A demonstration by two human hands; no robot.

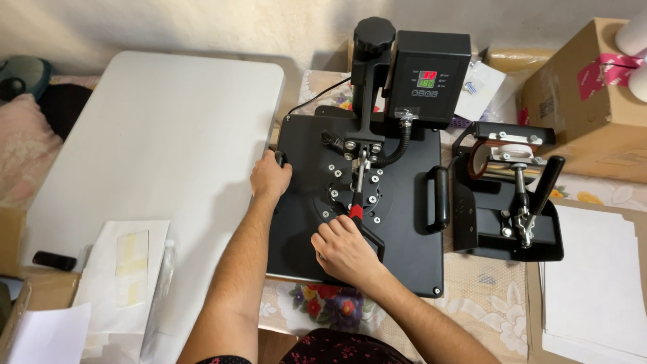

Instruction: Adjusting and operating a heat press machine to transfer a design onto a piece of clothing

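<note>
Fingers of my right hand [345, 248] curl shut on the handle [360, 219]; my left hand [269, 178] grips the press [411, 256] edge, centre table. Risk, I judge: hot plate pinching or burning fingers.

The heat press [364, 202] is black, its lever [356, 210] marked with a red band. The tablecloth [323, 303] carries red and purple flowers; the board [162, 148] is plain white
</note>
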